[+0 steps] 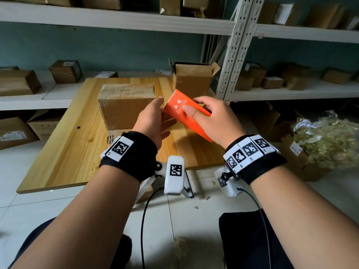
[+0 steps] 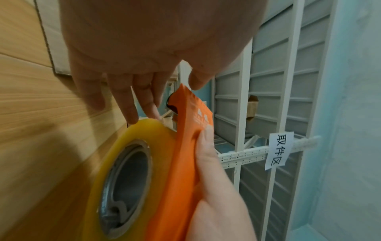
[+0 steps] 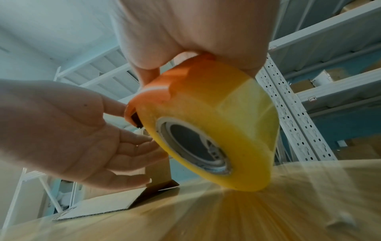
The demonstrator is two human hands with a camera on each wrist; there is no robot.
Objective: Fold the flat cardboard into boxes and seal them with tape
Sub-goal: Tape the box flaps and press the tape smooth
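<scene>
My right hand (image 1: 211, 117) grips an orange tape dispenser (image 1: 186, 111) above the wooden table (image 1: 68, 152). The dispenser carries a yellowish clear tape roll (image 3: 216, 114), seen also in the left wrist view (image 2: 144, 135). My left hand (image 1: 153, 117) is open at the dispenser's serrated end, with its thumb at the orange edge and its fingertips against the roll (image 2: 132, 114). A closed, taped cardboard box (image 1: 124, 105) stands just behind the hands. An open-topped box (image 1: 192, 78) stands at the table's far right. A flat piece of cardboard (image 3: 103, 203) lies on the table below the left hand.
White metal shelves (image 1: 116, 22) with several cardboard parcels run behind the table. A perforated upright post (image 1: 233, 55) stands at its right rear. A box heaped with crumpled plastic film (image 1: 326, 142) sits on the floor at right, and more boxes (image 1: 17, 133) at left.
</scene>
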